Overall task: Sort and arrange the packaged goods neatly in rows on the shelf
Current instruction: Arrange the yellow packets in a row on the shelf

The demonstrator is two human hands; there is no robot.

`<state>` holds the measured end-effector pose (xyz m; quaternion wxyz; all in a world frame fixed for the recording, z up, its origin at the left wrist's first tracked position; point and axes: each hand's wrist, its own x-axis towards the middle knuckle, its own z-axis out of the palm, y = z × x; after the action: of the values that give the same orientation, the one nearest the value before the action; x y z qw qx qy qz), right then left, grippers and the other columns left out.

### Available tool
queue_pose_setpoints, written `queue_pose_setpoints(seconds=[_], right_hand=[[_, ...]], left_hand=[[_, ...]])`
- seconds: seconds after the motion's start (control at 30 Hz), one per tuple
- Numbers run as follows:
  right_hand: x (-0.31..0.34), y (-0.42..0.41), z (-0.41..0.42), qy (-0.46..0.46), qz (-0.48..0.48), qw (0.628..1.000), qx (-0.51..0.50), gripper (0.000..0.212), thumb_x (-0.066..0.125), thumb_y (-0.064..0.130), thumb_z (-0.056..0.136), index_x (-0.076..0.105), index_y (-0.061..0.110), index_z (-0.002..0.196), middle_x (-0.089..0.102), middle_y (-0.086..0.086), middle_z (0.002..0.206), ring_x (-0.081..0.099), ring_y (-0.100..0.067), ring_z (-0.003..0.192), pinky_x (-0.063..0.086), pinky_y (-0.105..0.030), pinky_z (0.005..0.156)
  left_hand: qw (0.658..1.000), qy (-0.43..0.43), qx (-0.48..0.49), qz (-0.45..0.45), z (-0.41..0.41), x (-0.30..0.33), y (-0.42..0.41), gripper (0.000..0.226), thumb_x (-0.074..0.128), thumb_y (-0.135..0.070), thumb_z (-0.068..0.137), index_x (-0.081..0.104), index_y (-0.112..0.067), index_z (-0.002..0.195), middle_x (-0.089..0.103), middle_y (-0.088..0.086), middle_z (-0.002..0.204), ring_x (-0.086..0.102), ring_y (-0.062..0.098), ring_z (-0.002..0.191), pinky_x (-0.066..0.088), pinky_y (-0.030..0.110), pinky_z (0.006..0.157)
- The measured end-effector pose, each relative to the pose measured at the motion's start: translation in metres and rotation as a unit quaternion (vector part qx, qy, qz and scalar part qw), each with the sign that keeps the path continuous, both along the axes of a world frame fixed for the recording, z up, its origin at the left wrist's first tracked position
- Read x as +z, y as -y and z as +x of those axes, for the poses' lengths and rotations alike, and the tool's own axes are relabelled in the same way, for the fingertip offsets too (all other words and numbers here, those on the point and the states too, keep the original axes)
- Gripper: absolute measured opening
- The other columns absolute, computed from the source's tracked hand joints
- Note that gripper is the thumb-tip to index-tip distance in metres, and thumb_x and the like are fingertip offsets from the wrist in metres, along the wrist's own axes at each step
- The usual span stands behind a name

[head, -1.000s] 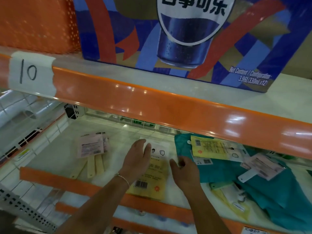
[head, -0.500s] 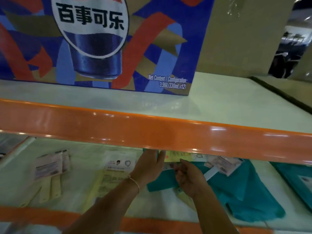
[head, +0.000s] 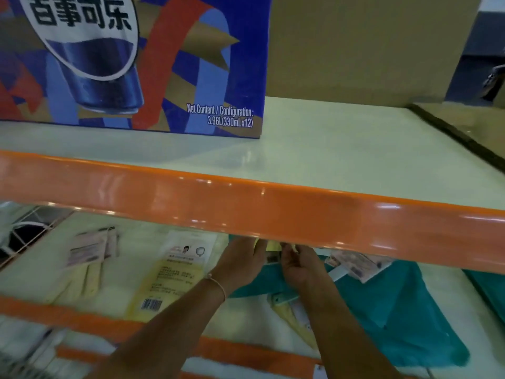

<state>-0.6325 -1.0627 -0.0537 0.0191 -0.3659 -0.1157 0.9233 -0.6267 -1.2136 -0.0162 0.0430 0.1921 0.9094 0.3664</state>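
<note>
the blue box says "百事可乐" and "net content / configuration: 3.96l(330ml x12)". the words on the packs below are too blurry to read.

Both bare forearms reach up from the near edge toward the middle, converging so the hands sit close together, just apart. The left hand lies palm down with its back to the camera, fingers extended away; their tips are hidden from view. A thin bracelet circles the left wrist. The right hand is turned inward, fingers curled and thumb bent toward the left hand; what it pinches cannot be made out clearly.
</note>
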Motion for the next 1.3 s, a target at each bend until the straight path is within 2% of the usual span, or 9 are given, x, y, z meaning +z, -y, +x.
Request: queue_pose_setpoints(seconds=[0.27, 0.53, 0.67, 0.8, 0.9, 1.0, 1.1, 1.2, 1.3], right_hand=[[0.001, -0.004, 0.004, 0.032, 0.144, 0.983, 0.111, 0.011, 0.052, 0.015, 0.098, 0.057, 0.011, 0.09, 0.058, -0.004, 0.077, 0.053, -0.01, 0.038, 0.038, -0.015, 0.031], [0.016, 0.002, 0.029, -0.037, 0.217, 0.972, 0.087, 0.017, 0.051, 0.016, 0.098, 0.055, 0.01, 0.083, 0.059, -0.007, 0.071, 0.06, -0.022, 0.072, 0.056, -0.028, 0.053], [0.024, 0.01, 0.042, -0.094, 0.227, 0.963, 0.113, 0.019, 0.047, 0.014, 0.095, 0.055, 0.009, 0.078, 0.055, -0.01, 0.074, 0.057, -0.026, 0.078, 0.058, -0.038, 0.068], [0.039, 0.027, 0.061, -0.158, 0.223, 0.943, 0.189, 0.017, 0.049, 0.014, 0.072, 0.063, 0.007, 0.079, 0.062, -0.018, 0.09, 0.064, -0.035, 0.08, 0.052, -0.043, 0.072], [0.057, 0.042, 0.072, -0.187, 0.223, 0.921, 0.258, 0.023, 0.053, 0.02, 0.069, 0.066, 0.002, 0.078, 0.067, -0.019, 0.075, 0.068, -0.034, 0.064, 0.057, -0.042, 0.061], [0.061, 0.058, 0.076, -0.155, 0.244, 0.918, 0.272, 0.024, 0.052, 0.02, 0.078, 0.057, -0.002, 0.083, 0.066, -0.019, 0.067, 0.066, -0.032, 0.055, 0.055, -0.034, 0.047], [0.062, 0.08, 0.075, -0.151, 0.258, 0.911, 0.283, 0.062, 0.078, 0.029, 0.04, 0.062, -0.004, 0.09, 0.066, -0.025, 0.084, 0.067, -0.038, 0.066, 0.057, -0.042, 0.056], [0.063, 0.091, 0.079, -0.153, 0.228, 0.92, 0.278, 0.031, 0.046, 0.018, 0.078, 0.063, -0.006, 0.088, 0.068, -0.026, 0.074, 0.068, -0.037, 0.057, 0.055, -0.039, 0.044], [0.054, 0.107, 0.081, -0.123, 0.3, 0.902, 0.286, 0.035, 0.04, 0.018, 0.094, 0.063, -0.003, 0.109, 0.071, -0.026, 0.094, 0.071, -0.038, 0.078, 0.058, -0.042, 0.062]], left_hand=[[0.996, -0.004, 0.08, 0.037, 0.011, -0.011, 0.013, 0.023, 0.035, -0.032, 0.101, 0.05, -0.021, 0.087, 0.047, -0.005, 0.071, 0.046, 0.012, 0.061, 0.037, 0.026, 0.051], [0.959, -0.014, 0.22, 0.178, 0.009, -0.005, 0.043, 0.037, 0.032, -0.033, 0.103, 0.049, -0.016, 0.075, 0.046, -0.001, 0.065, 0.042, 0.014, 0.059, 0.032, 0.031, 0.057], [0.908, 0.093, 0.279, 0.298, -0.003, -0.002, 0.068, 0.036, 0.04, -0.033, 0.101, 0.061, -0.004, 0.097, 0.063, 0.005, 0.084, 0.059, 0.021, 0.08, 0.049, 0.041, 0.08], [0.843, 0.31, 0.207, 0.388, -0.005, 0.014, 0.081, 0.036, 0.043, -0.037, 0.102, 0.059, -0.005, 0.106, 0.068, 0.007, 0.077, 0.064, 0.012, 0.056, 0.05, 0.027, 0.057], [0.812, 0.416, 0.133, 0.387, -0.004, 0.018, 0.091, 0.053, 0.051, -0.048, 0.095, 0.061, 0.002, 0.112, 0.069, 0.012, 0.079, 0.065, 0.022, 0.056, 0.053, 0.032, 0.059], [0.833, 0.421, 0.088, 0.348, -0.007, 0.014, 0.099, 0.058, 0.057, -0.049, 0.091, 0.064, 0.003, 0.115, 0.069, 0.018, 0.095, 0.067, 0.028, 0.073, 0.054, 0.037, 0.068], [0.853, 0.398, 0.079, 0.329, -0.01, 0.009, 0.107, 0.04, 0.062, -0.033, 0.092, 0.067, 0.004, 0.106, 0.069, 0.02, 0.095, 0.067, 0.033, 0.085, 0.054, 0.042, 0.077], [0.864, 0.378, 0.089, 0.321, -0.011, 0.006, 0.113, 0.027, 0.061, -0.024, 0.092, 0.066, 0.002, 0.095, 0.07, 0.024, 0.093, 0.069, 0.038, 0.086, 0.055, 0.047, 0.077], [0.879, 0.337, 0.127, 0.313, -0.018, 0.0, 0.124, 0.026, 0.061, -0.025, 0.092, 0.064, 0.0, 0.086, 0.07, 0.026, 0.09, 0.069, 0.04, 0.08, 0.056, 0.048, 0.074]])
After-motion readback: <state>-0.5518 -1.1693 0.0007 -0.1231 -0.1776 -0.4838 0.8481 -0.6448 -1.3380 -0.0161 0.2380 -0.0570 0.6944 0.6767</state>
